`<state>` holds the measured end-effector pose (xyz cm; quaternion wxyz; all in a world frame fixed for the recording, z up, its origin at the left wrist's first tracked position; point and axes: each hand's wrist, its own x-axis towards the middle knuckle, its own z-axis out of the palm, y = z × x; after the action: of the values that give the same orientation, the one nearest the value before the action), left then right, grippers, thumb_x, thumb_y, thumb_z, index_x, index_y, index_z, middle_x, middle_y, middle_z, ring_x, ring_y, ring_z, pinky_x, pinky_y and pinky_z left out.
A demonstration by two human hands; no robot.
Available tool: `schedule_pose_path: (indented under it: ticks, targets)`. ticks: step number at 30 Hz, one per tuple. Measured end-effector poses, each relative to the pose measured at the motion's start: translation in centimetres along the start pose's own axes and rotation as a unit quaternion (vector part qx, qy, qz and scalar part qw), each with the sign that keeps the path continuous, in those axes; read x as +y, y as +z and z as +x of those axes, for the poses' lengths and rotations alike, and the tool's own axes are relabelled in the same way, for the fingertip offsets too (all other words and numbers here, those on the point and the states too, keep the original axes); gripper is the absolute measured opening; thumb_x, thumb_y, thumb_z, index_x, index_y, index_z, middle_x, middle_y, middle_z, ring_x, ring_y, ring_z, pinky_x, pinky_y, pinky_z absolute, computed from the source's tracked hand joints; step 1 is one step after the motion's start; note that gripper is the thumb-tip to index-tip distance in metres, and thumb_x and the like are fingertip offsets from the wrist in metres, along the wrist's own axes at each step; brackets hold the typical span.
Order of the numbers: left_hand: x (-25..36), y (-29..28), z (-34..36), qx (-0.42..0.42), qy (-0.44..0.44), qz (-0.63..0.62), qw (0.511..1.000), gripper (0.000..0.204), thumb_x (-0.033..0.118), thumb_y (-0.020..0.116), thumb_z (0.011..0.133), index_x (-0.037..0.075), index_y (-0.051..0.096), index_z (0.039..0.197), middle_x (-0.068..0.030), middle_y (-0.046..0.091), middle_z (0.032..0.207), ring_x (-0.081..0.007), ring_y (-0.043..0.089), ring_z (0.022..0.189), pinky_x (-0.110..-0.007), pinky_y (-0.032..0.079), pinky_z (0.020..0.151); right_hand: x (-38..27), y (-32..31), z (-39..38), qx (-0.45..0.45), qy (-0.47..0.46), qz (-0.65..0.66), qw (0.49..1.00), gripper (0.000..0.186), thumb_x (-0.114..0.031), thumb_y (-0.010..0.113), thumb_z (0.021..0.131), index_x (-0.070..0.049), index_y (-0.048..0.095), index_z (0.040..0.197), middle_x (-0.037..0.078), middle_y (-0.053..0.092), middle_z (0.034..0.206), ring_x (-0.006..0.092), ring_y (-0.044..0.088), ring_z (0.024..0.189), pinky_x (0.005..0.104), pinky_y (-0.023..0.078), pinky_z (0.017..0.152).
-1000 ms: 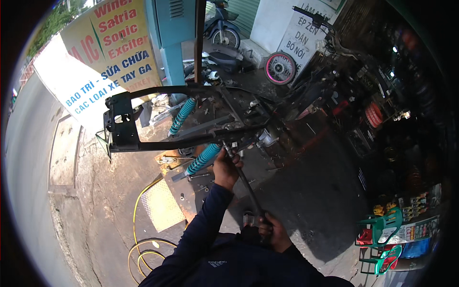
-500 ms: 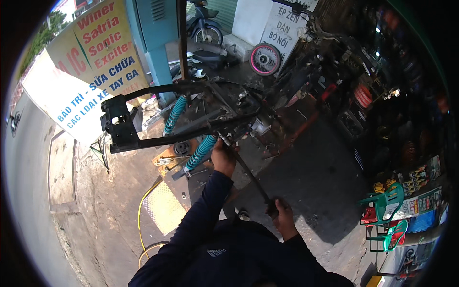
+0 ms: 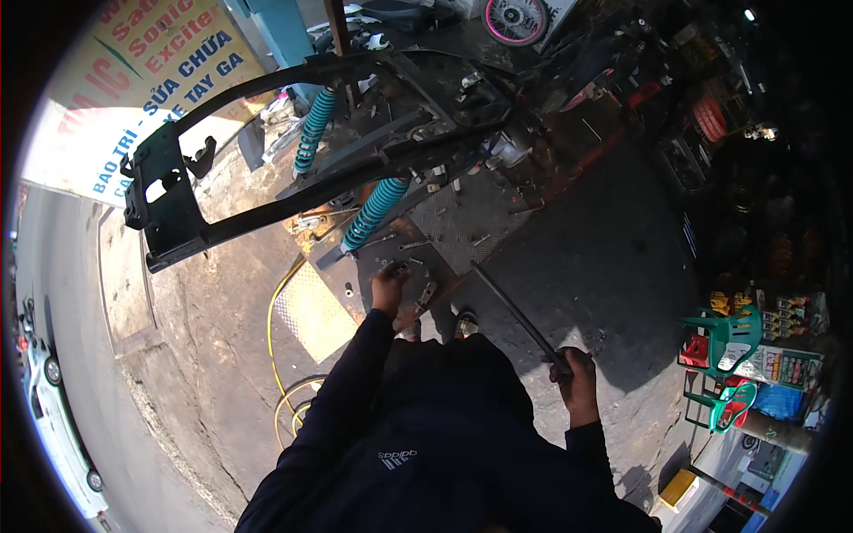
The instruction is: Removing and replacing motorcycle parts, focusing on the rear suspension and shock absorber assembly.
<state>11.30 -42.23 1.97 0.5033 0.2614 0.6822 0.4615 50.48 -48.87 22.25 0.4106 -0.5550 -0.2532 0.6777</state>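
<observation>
A long dark metal bar point(image 3: 520, 311) slants up and left from my right hand point(image 3: 579, 377), which is closed around its lower end. The bar's far tip is free of the frame, over the dark floor plate. My left hand point(image 3: 388, 289) is low in the middle with its fingers curled together; whatever is in them, if anything, is too small to make out. Ahead stands a black motorcycle frame point(image 3: 293, 206) with two teal coil-spring shock absorbers, a nearer one point(image 3: 375, 213) and a farther one point(image 3: 314, 131). My left hand is below the nearer shock absorber, apart from it.
Loose tools and small parts point(image 3: 413, 244) lie on the work platform below the frame. A yellow hose point(image 3: 273, 338) curves beside a checkered metal plate point(image 3: 311, 315) at left. Green plastic chairs point(image 3: 733, 342) stand at right. A pink-rimmed wheel point(image 3: 515, 19) leans at the back; a signboard point(image 3: 155, 80) stands far left.
Both hands have come away from the frame. My left hand has let go of the bar and dropped nearer to me; my right hand has carried the bar to the right. The view has shifted.
</observation>
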Motion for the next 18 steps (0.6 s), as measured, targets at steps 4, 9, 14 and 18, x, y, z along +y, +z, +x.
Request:
schedule_pose_path:
  ticks: [4, 9, 14, 18]
  targets:
    - [-10.5, 0.9, 0.1, -0.045, 0.120, 0.387, 0.913, 0.013, 0.017, 0.063, 0.079, 0.007, 0.066, 0.087, -0.0173, 0.067, 0.091, -0.0384, 0.065, 0.085, -0.046, 0.053, 0.072, 4.3, -0.6, 0.1, 0.088, 0.076, 0.040, 0.992, 0.024, -0.015, 0.065, 0.088, 0.001, 0.064, 0.106, 0.017, 0.069, 0.096, 0.0188, 0.063, 0.068, 0.0303, 0.052, 0.061]
    - [-15.8, 4.7, 3.4, -0.057, 0.026, 0.536, 0.842, 0.015, 0.015, 0.058, 0.080, 0.009, 0.061, 0.093, -0.0180, 0.067, 0.088, -0.0388, 0.066, 0.082, -0.049, 0.054, 0.067, 11.3, -4.4, 2.0, 0.124, 0.197, 0.187, 0.954, 0.019, -0.013, 0.061, 0.089, 0.000, 0.063, 0.104, 0.011, 0.066, 0.094, 0.0178, 0.062, 0.070, 0.0358, 0.052, 0.066]
    - [-20.5, 4.2, 7.2, -0.040, -0.012, 0.592, 0.805, 0.021, 0.015, 0.059, 0.079, 0.009, 0.060, 0.099, -0.0171, 0.066, 0.099, -0.0366, 0.064, 0.096, -0.053, 0.049, 0.078, 19.1, -7.3, 4.9, 0.139, 0.264, 0.144, 0.943, 0.026, -0.030, 0.061, 0.094, -0.005, 0.063, 0.090, 0.010, 0.067, 0.089, 0.0204, 0.063, 0.072, 0.0371, 0.053, 0.064]
    - [-19.5, 11.0, 7.2, 0.027, 0.142, 0.692, 0.708, 0.027, 0.013, 0.061, 0.074, 0.009, 0.061, 0.101, -0.0130, 0.061, 0.109, -0.0283, 0.056, 0.108, -0.051, 0.041, 0.089, 24.3, -11.1, 2.8, 0.195, 0.311, 0.091, 0.926, 0.043, -0.043, 0.055, 0.096, -0.001, 0.065, 0.098, 0.010, 0.066, 0.087, 0.0182, 0.062, 0.072, 0.0333, 0.051, 0.068]
